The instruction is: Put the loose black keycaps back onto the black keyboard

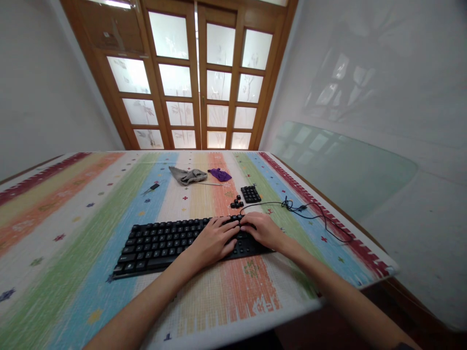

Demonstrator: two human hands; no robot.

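A black keyboard (160, 243) lies on a table under a striped, many-coloured cloth (73, 218). Both hands rest on the keyboard's right end. My left hand (215, 240) lies flat on the keys with its fingers stretched out. My right hand (260, 230) sits beside it, fingers curled down at the keyboard's far right edge; whether they grip anything is hidden. Just beyond the hands lie several loose black keycaps (237, 202) and a detached block of black keys (250, 194).
The keyboard's black cable (314, 214) loops toward the table's right edge. A grey cloth (187, 175), a purple cloth (219, 174) and a small dark tool (153, 187) lie farther back. Wooden glazed doors (199, 78) stand behind; a wall runs along the right.
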